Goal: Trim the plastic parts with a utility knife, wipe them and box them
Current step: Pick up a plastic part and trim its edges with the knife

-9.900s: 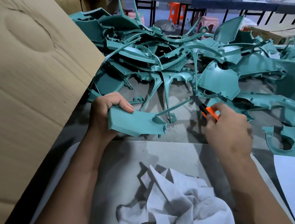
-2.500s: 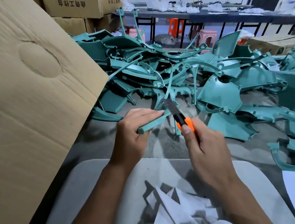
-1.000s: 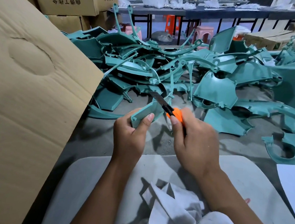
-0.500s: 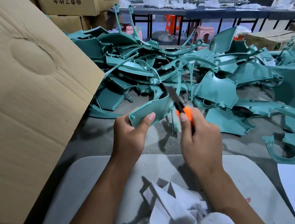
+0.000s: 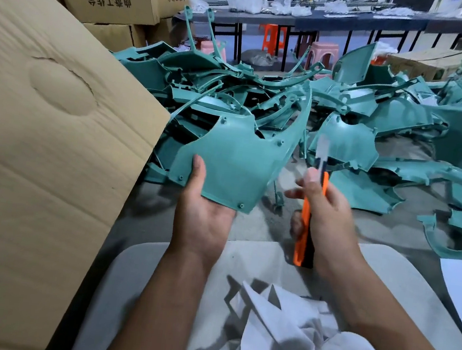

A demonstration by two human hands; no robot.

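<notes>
A: Panel (image 5: 234,160) sits at frame centre, lifted clear of the floor, broad face toward the camera. Left hand (image 5: 204,215) grips its lower edge, thumb pressed on the face and the other fingers hidden behind it.

B: And the knife (image 5: 311,213)?

A: Just right of the panel, upright, not touching it. Right hand (image 5: 326,215) is wrapped round the orange handle with the thumb lying up along it; the blade tip is blurred, so how far it is extended I cannot tell.

B: So the trimming step looks open. How would you do it well?

A: I'd judge the rim with the small bosses is where flash collects. Tilt the panel so that edge faces right, lay the blade at a shallow angle, and draw it away from the left thumb. Keep that thumb back from the rim being cut.

B: Risk?

A: The part is thin and curved; it may flex and let the blade skip. Short strokes, firm hold near the cut.

B: Then wiping?

A: Cloth (image 5: 290,345) lies crumpled at lower centre on the grey pad (image 5: 152,281), close under both wrists. The box (image 5: 54,138) fills the left of the frame, flap raised beside the panel. More teal parts (image 5: 347,116) are heaped across the upper middle and right.
</notes>
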